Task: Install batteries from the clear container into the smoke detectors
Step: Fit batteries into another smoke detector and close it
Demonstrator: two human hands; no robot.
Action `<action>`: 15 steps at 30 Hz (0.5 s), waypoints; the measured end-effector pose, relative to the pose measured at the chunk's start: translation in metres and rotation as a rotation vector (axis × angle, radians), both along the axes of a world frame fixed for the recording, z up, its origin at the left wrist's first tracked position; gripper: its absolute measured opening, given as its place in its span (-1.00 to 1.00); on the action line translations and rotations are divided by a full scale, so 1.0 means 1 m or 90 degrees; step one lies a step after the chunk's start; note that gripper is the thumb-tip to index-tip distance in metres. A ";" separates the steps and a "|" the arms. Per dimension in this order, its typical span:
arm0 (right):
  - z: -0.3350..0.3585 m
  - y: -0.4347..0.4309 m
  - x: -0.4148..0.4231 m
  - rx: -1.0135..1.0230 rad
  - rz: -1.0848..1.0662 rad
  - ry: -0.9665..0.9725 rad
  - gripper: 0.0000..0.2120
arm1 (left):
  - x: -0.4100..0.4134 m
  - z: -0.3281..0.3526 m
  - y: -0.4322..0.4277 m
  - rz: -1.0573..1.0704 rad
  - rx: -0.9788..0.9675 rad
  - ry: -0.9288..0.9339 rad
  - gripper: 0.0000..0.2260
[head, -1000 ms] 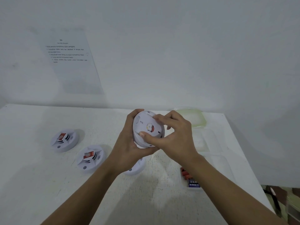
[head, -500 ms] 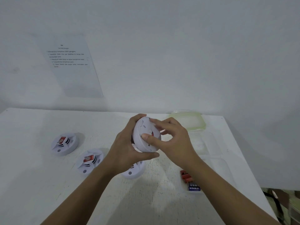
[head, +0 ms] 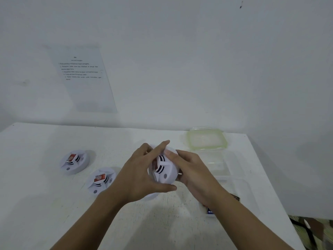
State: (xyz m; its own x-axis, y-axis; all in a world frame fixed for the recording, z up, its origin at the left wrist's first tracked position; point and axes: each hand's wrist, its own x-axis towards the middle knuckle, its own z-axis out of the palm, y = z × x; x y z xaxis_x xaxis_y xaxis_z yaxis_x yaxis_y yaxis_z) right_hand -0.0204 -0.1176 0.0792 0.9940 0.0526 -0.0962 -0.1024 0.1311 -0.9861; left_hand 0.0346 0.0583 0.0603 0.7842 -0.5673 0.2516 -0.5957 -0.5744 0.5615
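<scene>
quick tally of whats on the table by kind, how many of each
smoke detectors: 4 (2 lying at left, 1 gripped by left hand and right hand, 1 mostly hidden under them)
clear container: 1
lid: 1
batteries: count hidden by the right arm
total: 6, batteries aside

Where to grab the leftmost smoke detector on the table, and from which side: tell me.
Probably the round rim of the leftmost smoke detector, from above, fingers on opposite edges: it lies flat on the table, nothing touching it.
</scene>
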 end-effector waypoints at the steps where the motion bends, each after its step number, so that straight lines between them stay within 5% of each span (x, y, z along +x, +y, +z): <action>1: -0.004 0.000 -0.001 -0.001 -0.003 0.005 -0.70 | -0.003 -0.001 0.001 0.001 0.016 0.003 -0.07; 6: -0.011 0.003 -0.005 0.057 -0.011 0.030 -0.74 | -0.021 -0.001 0.004 0.045 -0.039 0.071 -0.07; 15: -0.014 0.013 0.000 0.203 -0.042 -0.002 -0.68 | -0.045 -0.007 0.016 0.160 -0.407 0.259 -0.29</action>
